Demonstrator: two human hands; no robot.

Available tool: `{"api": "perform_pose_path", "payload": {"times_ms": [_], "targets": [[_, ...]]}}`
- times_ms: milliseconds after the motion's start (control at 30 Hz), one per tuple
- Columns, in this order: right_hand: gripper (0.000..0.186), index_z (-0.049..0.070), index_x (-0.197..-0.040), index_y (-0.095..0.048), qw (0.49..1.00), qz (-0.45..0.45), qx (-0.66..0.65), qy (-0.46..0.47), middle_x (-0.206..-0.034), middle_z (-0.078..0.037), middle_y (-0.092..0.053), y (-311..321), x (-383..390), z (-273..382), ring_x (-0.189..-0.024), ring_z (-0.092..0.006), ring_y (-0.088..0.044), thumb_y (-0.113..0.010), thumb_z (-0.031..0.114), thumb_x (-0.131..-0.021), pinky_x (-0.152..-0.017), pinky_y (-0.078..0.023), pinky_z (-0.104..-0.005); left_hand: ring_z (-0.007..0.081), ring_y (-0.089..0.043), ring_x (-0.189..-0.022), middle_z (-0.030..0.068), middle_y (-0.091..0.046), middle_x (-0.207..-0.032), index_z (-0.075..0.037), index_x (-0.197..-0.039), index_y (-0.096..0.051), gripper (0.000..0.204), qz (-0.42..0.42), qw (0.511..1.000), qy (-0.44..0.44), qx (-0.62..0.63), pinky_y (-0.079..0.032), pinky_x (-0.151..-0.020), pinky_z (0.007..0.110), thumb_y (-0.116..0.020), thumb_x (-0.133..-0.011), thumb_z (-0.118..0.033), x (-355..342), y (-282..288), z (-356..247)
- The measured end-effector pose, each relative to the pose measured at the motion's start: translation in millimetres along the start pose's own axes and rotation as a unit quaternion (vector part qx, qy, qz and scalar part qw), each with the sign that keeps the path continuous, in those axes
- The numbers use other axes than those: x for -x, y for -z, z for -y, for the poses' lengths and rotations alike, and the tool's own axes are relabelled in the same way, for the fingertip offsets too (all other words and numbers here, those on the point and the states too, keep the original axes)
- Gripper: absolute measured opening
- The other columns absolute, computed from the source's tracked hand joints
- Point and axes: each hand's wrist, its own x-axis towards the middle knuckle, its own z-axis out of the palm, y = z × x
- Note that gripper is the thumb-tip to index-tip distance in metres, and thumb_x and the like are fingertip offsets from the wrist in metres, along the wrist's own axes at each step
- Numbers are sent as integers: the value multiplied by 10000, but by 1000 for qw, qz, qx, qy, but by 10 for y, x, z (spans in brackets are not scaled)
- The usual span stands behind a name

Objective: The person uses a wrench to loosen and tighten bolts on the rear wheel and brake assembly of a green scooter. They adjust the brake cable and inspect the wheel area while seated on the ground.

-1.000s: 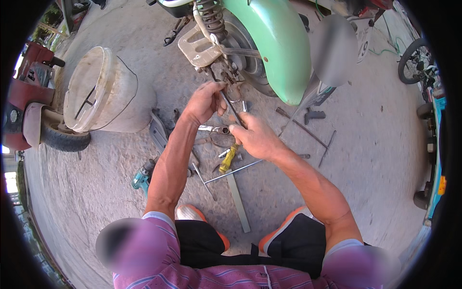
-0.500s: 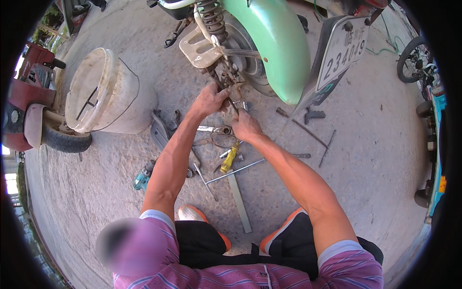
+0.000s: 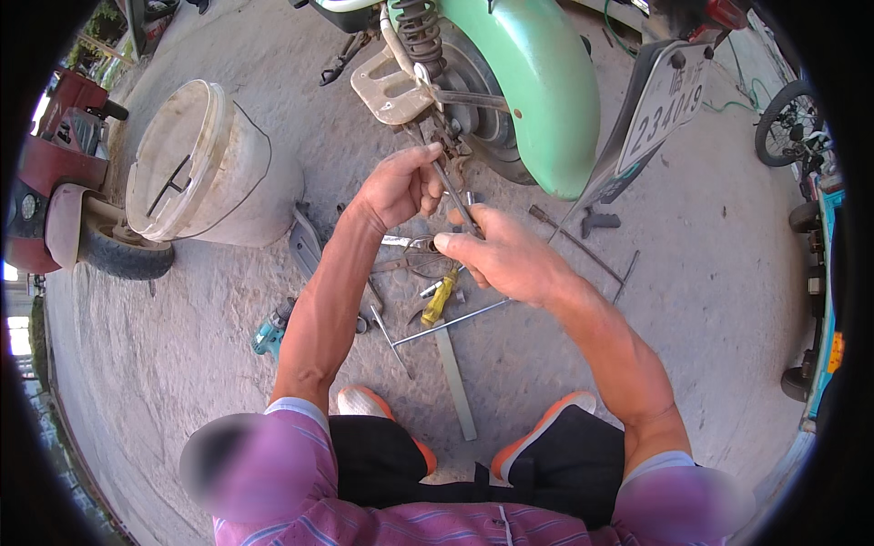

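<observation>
Right hand (image 3: pixel 510 257) round rod (image 3: pixel 454 195) — left hand (image 3: pixel 401 188) beyond

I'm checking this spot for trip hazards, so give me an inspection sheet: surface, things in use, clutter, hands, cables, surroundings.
Surface: rough concrete.
Things in use: rod, slanting toward the green scooter.
Clutter: yellow-handled tool, silver T-bar, dark T-bar, teal drill and flat strip on the ground.
Hands: left hand at the rod's upper part; right hand gripping its lower end.
Cables: green cord, upper right.
Surroundings: bucket and red vehicle left; bicycle right.
</observation>
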Motion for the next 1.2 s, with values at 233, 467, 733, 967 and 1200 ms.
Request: {"api": "perform_pose_path", "payload": {"times_ms": [233,467,733,967,1200], "targets": [[333,85,-1011,-635,970,63,-232,-17,-711,30,-546,203,-20,396,-556,-71,-491,-628,418,-1009,-517,-400,-257,166,-518,-453,68,-600,-577,-79,-803,-615,389,-14,981,-30,190,-376,-422,294,-586,-1030,-394,-114,-122,-30],[286,82,-1001,-614,971,56,-209,-106,-811,-24,-637,29,-68,-241,-661,-108,-568,-629,367,-1020,-620,-460,-290,220,-591,-450,110,-650,-624,-18,-912,-626,321,-1,999,-45,-23,-489,-455,321,-592,-1034,-314,-63,83,159],[349,8,-1022,-622,992,-49,-48,-108,-851,-60,-662,-85,-421,-942,-774,-156,-615,-682,339,-932,-720,-500,-340,165,-629,-534,82,-670,-691,-11,-1049,-590,275,-67,967,-52,-242,-502,-509,291,-604,-1006,-282,-74,45,194],[366,10,-1145,-647,991,-65,32,-114,-893,-62,-682,-97,-598,-1188,-812,-125,-615,-615,349,-1010,-710,-505,-319,173,-645,-559,108,-686,-711,19,-1048,-591,348,-73,953,-58,-287,-507,-520,298,-623,-986,-322,-94,50,288],[404,-2,-1215,-631,960,-164,211,-77,-1118,-264,-721,-266,-959,-1432,-1067,-439,-687,-569,316,-973,-929,-525,-517,172,-659,-582,99,-687,-700,20,-895,-641,380,-75,920,-85,-376,-521,-541,314,-610,-990,-347,-240,197,272]]}}
